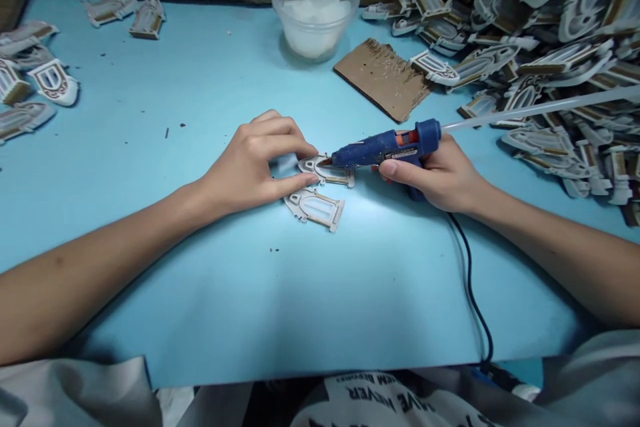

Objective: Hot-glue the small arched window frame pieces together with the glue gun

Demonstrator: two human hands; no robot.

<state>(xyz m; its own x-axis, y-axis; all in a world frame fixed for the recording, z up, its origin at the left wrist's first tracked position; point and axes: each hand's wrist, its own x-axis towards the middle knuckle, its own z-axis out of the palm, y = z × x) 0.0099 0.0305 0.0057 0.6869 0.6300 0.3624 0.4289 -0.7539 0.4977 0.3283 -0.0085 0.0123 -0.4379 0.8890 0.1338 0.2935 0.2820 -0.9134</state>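
My right hand [440, 173] grips a blue hot glue gun [373, 149], with a long clear glue stick [540, 109] sticking out of its back. The gun's nozzle rests at or just over a small arched window-shaped piece [335, 173] lying on the table. My left hand [265, 163] pinches the rounded end of that piece between thumb and fingers. Just below it, a second arched piece [316, 208] lies flat, close to my left thumb. Whether the nozzle touches the piece I cannot tell.
A clear plastic tub [316, 10] with white pieces stands at the back, beside a torn cardboard scrap [383, 77]. A large heap of arched pieces [550, 47] fills the right. Several more [53, 82] lie at left. A black cord [470, 273] runs over the front edge.
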